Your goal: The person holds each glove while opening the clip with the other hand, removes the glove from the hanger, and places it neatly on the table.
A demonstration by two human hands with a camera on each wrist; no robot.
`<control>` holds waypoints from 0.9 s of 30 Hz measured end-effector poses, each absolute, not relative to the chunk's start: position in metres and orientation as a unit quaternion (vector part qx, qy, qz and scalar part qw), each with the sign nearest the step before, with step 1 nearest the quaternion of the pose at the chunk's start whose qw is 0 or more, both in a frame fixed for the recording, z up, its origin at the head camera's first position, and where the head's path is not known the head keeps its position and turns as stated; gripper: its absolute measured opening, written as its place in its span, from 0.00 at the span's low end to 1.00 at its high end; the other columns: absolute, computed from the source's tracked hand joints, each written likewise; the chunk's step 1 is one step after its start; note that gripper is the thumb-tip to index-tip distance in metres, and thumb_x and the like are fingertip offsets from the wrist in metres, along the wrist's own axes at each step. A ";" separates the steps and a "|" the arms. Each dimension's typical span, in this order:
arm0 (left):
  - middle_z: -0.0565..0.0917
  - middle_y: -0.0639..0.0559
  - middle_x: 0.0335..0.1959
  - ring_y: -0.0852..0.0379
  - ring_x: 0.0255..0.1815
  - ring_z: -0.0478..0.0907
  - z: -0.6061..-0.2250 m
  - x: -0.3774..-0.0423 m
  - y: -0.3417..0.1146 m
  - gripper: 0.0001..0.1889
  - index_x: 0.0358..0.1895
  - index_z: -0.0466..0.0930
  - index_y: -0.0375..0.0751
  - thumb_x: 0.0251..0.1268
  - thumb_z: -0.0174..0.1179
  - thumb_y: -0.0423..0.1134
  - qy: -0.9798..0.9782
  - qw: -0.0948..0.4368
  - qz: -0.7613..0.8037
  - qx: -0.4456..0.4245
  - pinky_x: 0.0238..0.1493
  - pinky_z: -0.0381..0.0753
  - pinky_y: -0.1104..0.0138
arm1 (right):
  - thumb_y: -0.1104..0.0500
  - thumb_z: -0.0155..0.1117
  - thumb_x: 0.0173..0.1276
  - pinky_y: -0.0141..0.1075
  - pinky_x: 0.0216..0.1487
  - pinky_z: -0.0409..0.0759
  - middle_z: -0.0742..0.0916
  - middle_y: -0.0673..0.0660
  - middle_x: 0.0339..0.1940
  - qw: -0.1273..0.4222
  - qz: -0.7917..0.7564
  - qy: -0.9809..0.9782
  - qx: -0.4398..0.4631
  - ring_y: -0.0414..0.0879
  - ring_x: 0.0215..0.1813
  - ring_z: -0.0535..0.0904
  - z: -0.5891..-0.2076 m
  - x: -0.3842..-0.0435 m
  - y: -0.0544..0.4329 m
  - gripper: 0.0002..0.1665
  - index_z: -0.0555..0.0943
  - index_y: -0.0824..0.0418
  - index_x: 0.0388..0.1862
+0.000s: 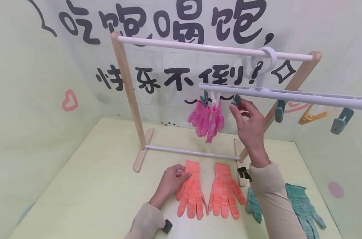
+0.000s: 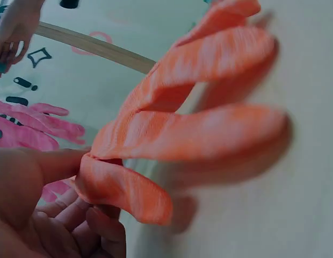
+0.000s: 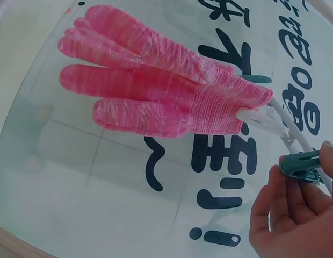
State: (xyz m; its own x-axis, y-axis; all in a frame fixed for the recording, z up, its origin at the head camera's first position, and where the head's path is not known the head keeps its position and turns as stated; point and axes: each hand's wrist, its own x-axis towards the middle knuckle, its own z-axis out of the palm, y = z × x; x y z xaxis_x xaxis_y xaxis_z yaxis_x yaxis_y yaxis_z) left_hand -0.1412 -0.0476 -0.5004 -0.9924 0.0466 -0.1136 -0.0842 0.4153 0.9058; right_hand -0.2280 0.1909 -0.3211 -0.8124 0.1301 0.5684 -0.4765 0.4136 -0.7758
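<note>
Pinches an orange glove [image 1: 193, 189] on the surface [image 1: 109, 186] with the left hand [image 1: 171, 179] and, with the right hand [image 1: 252, 129], a green clip [image 3: 299, 165] under the hanger [image 1: 288, 94], perhaps squeezing it, beside pink gloves [image 1: 202, 119] clipped cuff-up to dangle fingers-down.

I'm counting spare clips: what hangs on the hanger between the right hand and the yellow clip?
One empty grey-green clip hangs between the right hand and the yellow clip, seen in the head view.
</note>
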 end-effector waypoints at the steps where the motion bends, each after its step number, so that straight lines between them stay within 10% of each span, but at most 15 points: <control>1: 0.85 0.49 0.23 0.63 0.20 0.70 -0.503 -0.140 -0.049 0.10 0.42 0.82 0.39 0.68 0.69 0.42 0.848 0.058 0.527 -0.012 0.25 0.70 0.69 | 0.54 0.69 0.75 0.27 0.52 0.75 0.89 0.62 0.50 0.282 0.531 -0.792 0.108 0.32 0.49 0.79 -0.322 -0.228 0.191 0.20 0.85 0.62 0.61; 27: 0.89 0.46 0.44 0.49 0.42 0.86 -0.496 -0.127 -0.047 0.39 0.71 0.73 0.38 0.55 0.77 0.45 0.942 0.041 0.332 -0.015 0.44 0.84 0.52 | 0.56 0.62 0.79 0.27 0.55 0.76 0.87 0.64 0.54 0.251 0.544 -0.793 0.110 0.29 0.48 0.80 -0.334 -0.223 0.201 0.23 0.78 0.66 0.66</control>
State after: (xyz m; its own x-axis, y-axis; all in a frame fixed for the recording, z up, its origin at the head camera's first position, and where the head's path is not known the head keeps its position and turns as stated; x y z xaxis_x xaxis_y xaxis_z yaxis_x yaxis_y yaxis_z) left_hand -0.1267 -0.0472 -0.4964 -0.9962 -0.0018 -0.0870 -0.0559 0.7792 0.6243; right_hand -0.2233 0.2009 -0.3338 -0.8503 0.0989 0.5169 -0.4467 0.3836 -0.8083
